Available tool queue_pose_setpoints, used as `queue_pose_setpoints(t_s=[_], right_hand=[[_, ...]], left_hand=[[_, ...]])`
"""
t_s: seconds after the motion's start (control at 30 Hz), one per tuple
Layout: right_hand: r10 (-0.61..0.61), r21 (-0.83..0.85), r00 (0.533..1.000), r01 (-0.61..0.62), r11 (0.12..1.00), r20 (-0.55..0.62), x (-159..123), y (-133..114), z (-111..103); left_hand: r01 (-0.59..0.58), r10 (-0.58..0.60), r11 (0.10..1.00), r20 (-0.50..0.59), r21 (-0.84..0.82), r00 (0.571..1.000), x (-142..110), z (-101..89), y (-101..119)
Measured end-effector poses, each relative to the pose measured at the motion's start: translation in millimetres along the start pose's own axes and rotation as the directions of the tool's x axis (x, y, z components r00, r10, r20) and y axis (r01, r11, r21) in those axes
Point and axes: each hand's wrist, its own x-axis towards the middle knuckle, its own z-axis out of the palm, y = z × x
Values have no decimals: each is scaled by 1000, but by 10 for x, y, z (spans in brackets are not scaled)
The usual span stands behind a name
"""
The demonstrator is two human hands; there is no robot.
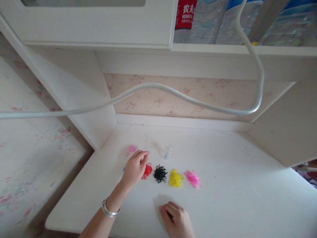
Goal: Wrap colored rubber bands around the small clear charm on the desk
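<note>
My left hand (135,168) is above the left end of a row of small rubber bands, its fingers pinched together; whatever may be between the fingertips is too small to make out. It partly covers a pile of red rubber bands (147,171) and nearly hides something blue (124,169). Rightward lie piles of black rubber bands (160,174), yellow rubber bands (175,178) and pink rubber bands (193,178). Behind them is a small clear container (168,150). My right hand (177,218) rests curled on the tabletop near the front, with nothing visible in it.
A pink piece (131,148) lies behind my left hand on the white desk (223,205). A white cable (153,86) crosses in front of the view. Overhead, a shelf (223,49) holds plastic water bottles (205,23). White side panels and a flowered back wall enclose the desk.
</note>
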Motion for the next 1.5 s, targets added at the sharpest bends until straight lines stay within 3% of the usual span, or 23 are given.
queue_pose_setpoints(t_s=[0.17,0.33,0.47,0.67,0.93,1.17,1.5], right_hand=[[-40,27,999,39,999,12,229,-219,-114],[-155,-117,988,155,981,10,696,-547,-153],[-253,-232,966,258,938,52,1093,-774,-76],[-271,-402,936,343,849,227,1453,-971,82],[-268,-467,930,359,808,252,1683,-1035,259],[-291,-458,919,386,801,267,1733,-981,284],[-275,-356,932,346,868,235,1564,-904,109]], left_hand=[[221,-219,975,-62,27,974,-777,-159,-476],[491,-485,871,-149,6,862,-1187,-186,-766],[538,-536,842,-143,-25,832,-1191,-157,-784],[444,-433,889,-108,114,895,-1169,-147,-676],[444,-433,888,-102,124,896,-1213,-147,-672],[420,-410,894,-92,156,907,-1203,-157,-658],[394,-386,897,-82,201,919,-1213,-136,-682]])
